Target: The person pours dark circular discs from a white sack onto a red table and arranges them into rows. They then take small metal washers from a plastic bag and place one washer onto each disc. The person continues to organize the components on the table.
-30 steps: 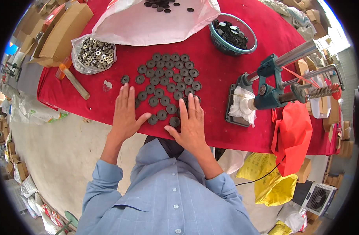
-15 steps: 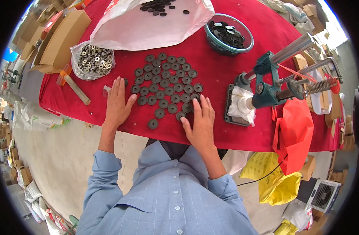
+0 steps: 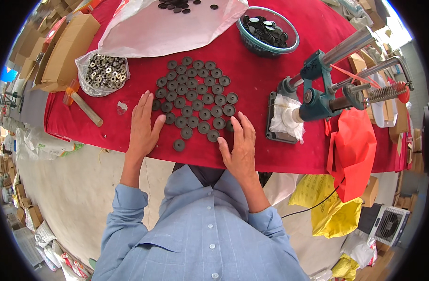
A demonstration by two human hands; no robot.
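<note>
Several dark round discs (image 3: 191,95), each with a small centre hole, lie flat in a loose cluster on the red-covered table. My left hand (image 3: 145,126) rests at the cluster's left side, palm down, fingers stretched and thumb apart, close against the outermost discs. Along the lower right side lies my right hand (image 3: 239,147), fingers spread, its fingertips and thumb at the edge discs. One disc beside it is partly hidden by the fingers. Neither hand grips anything. A single disc (image 3: 179,145) sits a little nearer to me than the others.
A green hand press (image 3: 313,89) stands at the right. Behind the discs are a bowl (image 3: 296,44) of black caps and a white sack (image 3: 163,40) with black pieces. A bag of metal rings (image 3: 106,72), a rod (image 3: 88,110) and a cardboard box (image 3: 71,51) are at left.
My left hand has shifted right, bringing a stray disc against the cluster. The right hand stays beside the discs, which sit slightly closer together. The whole view has shifted a little.
</note>
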